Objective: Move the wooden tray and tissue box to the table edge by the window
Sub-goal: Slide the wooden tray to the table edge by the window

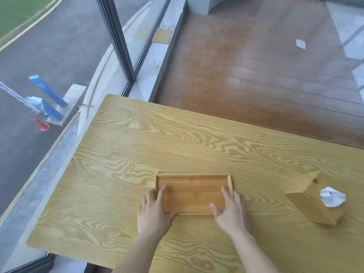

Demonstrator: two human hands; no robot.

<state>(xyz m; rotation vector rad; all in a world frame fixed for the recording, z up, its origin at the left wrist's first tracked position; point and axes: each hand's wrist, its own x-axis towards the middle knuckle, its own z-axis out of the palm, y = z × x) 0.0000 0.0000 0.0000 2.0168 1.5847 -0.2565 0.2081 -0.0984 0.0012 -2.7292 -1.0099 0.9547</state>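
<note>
One tray [194, 192] lies flat on the table [149, 146], near the front edge and about in the middle of the view. Two hands are on it. The left hand [153, 211] covers the tray's near left corner: its thumb lies along the front rim, one finger rests inside the tray, and the other fingers are outside the left rim. The right hand [230, 210] covers the near right corner in the same way, thumb at the front rim and fingers over the right rim. Each grip is spread and lies against the tray; the tray looks not lifted.

One tissue box [315, 201] stands on the table well to the right of the tray, turned at an angle, with one white tissue [332, 196] coming out of its top.

The window [59, 56] runs along the table's left edge, well apart from both things.
</note>
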